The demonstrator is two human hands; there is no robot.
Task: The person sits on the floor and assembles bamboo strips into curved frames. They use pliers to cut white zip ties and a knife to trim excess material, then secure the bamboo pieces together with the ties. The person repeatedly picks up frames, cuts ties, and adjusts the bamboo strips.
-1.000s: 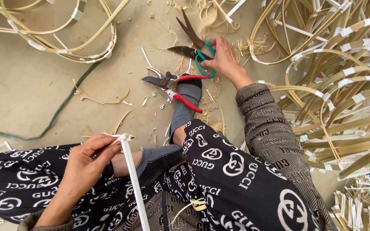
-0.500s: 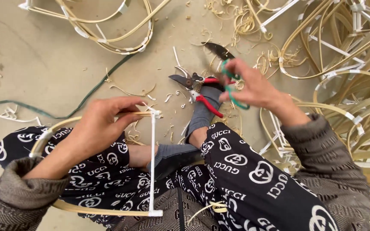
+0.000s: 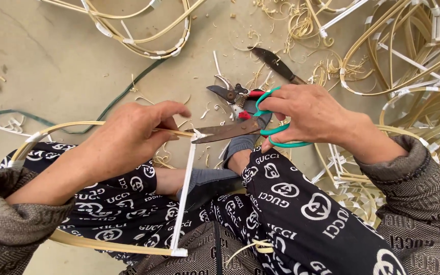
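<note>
While our left hand (image 3: 128,137) grips the bent cane frame (image 3: 52,133), fingers closed, our right hand (image 3: 306,114) holds green-handled scissors (image 3: 240,130), tips touching its taped corner (image 3: 195,135).

Scissors meet a bent cane frame.
Green-handled scissors (image 3: 253,128), nearly level, tips touching the curved cane frame (image 3: 128,153) at its white-taped corner.

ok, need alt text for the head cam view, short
Seen from above, a seated person's right hand brings green-handled scissors to a white-taped joint on a curved bamboo frame, which the left hand steadies across the lap. Red-handled pruning shears, shavings and more bent bamboo hoops lie on the concrete floor.
</note>
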